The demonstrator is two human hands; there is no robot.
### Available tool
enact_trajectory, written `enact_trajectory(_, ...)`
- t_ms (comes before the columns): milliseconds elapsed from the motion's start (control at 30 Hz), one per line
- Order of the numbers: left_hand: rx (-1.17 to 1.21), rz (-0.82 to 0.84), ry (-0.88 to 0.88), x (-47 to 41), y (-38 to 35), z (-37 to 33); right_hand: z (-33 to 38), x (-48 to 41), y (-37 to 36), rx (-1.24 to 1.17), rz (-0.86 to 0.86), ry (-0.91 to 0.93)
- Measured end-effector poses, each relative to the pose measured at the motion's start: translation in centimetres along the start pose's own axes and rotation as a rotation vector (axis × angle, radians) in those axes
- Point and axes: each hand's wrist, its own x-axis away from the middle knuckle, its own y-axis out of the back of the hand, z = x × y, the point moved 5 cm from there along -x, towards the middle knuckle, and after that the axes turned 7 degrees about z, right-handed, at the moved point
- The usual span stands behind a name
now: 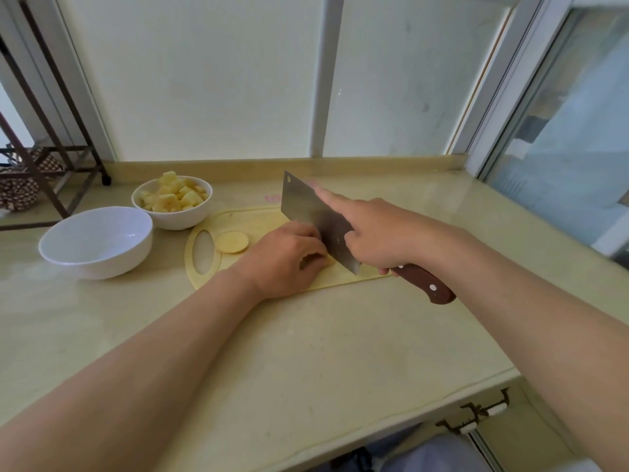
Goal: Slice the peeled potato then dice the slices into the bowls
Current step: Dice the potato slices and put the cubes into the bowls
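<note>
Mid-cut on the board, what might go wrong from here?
1. The left hand curls over the small potato right against the cleaver; a slip may nick its fingers.
2. The right hand lays its forefinger straight along the cleaver, so its grip may be looser.
3. The far bowl is heaped with dice; more could spill, while the near bowl is empty.

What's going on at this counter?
A person is cutting potato on a yellow cutting board. The right hand grips a cleaver by its wooden handle, index finger laid along the blade, while the left hand holds down a potato piece beside the blade. One round slice lies on the board to the left. The far bowl is full of diced potato; the near bowl looks empty.
</note>
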Motion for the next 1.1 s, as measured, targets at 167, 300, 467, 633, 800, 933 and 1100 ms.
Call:
enact_trajectory(167,-0.008,-0.004,0.006,0.1,0.1,-0.1,-0.1,1.2,0.1,0.021,0.017,-0.003)
enact_trajectory(300,-0.005,-0.005,0.003,0.1,0.1,-0.2,-0.9,2.6,0.2,0.022,0.058,-0.027)
enact_trajectory(467,-0.001,-0.004,0.004,0.0,0.0,-0.1,-1.2,2.5,0.0,0.007,0.076,-0.032)
enact_trajectory(633,0.006,-0.001,-0.002,-0.1,0.0,0.0,0.1,-1.0,-1.0,-0.044,0.048,-0.008)
enact_trajectory(800,0.014,-0.018,-0.003,-0.1,0.0,-0.1,0.3,-2.2,-0.5,-0.077,0.049,-0.013)
enact_trajectory(933,-0.006,-0.064,0.010,0.3,0.5,-0.2,-0.8,-2.4,-1.1,-0.157,0.031,-0.032)
enact_trajectory(1100,-0.001,-0.071,0.027,0.5,0.6,-0.1,-1.0,-2.6,-1.2,-0.181,0.034,-0.040)
